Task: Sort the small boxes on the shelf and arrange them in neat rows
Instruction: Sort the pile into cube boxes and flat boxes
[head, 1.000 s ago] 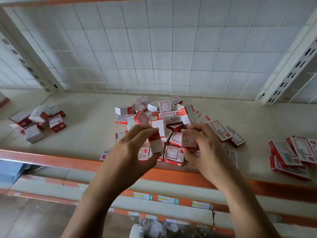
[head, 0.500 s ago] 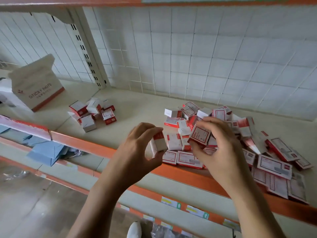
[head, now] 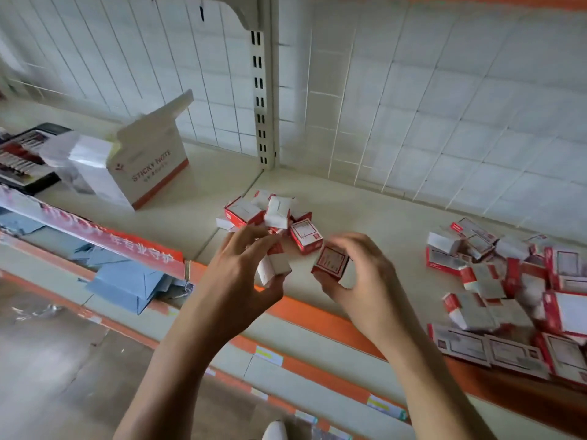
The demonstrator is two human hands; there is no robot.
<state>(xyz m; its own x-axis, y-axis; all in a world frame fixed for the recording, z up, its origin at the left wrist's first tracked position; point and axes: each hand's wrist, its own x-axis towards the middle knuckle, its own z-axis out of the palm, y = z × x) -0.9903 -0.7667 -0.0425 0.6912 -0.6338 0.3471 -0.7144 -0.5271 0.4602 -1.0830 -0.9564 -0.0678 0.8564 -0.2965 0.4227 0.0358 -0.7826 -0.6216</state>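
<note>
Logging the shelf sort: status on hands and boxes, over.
Left hand grips white-sided box, right hand grips red-labelled box. Both held near small cluster. Big pile at right jumbled, no rows. Sticky-note carton at left, clear of hands.

Two hands [head: 236, 281] [head: 365, 287], two held boxes [head: 274, 265] [head: 332, 260], two box piles [head: 270, 217] [head: 514, 290], one carton [head: 152, 166]

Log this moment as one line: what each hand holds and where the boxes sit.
left hand: holds white box | right hand: holds red-framed box | small pile: just behind hands | big pile: right, jumbled | rows: none yet
</note>
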